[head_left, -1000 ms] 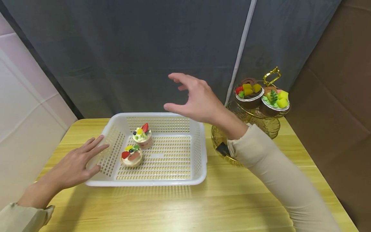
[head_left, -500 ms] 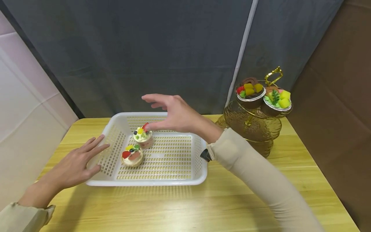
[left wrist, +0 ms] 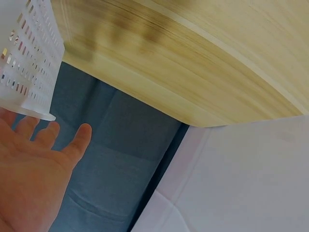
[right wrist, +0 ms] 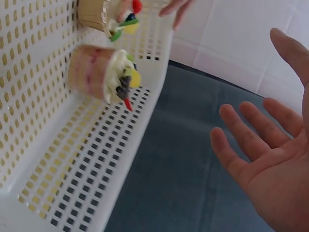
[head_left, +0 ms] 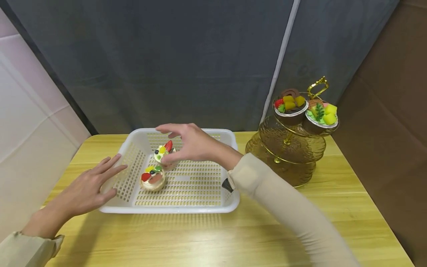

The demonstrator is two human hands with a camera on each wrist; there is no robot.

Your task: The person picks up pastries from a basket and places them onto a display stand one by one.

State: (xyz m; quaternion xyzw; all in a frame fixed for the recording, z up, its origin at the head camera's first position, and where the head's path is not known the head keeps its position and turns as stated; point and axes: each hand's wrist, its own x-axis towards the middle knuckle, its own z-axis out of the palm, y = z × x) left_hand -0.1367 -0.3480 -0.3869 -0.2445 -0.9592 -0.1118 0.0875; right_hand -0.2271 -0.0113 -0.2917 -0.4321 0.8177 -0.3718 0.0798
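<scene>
Two fruit-topped cakes stand in the left part of a white plastic basket (head_left: 170,210). The rear one, a cupcake (right wrist: 89,72) with cream, a strawberry slice and pink-streaked sides, is partly behind my right thumb in the head view. Nearer the front sits the other cupcake (head_left: 152,179), in a pale cup. My right hand (head_left: 197,144) hovers above the rear cupcake, thumb and fingers spread wide; the right wrist view shows a gap between them and it. My left hand (head_left: 83,192) lies at the basket's left rim, fingers extended, fingertips at the edge.
To the right stands a gold tiered stand (head_left: 293,144) with amber glass plates. Its top tier bears a chocolate cupcake (head_left: 290,105) and a green-topped cupcake (head_left: 321,118). The wooden table (head_left: 200,241) ends at a dark curtain (head_left: 166,66) behind.
My right hand has moved left and down from above the basket's back right to over the rear cupcake. The left hand has stayed at the basket's rim.
</scene>
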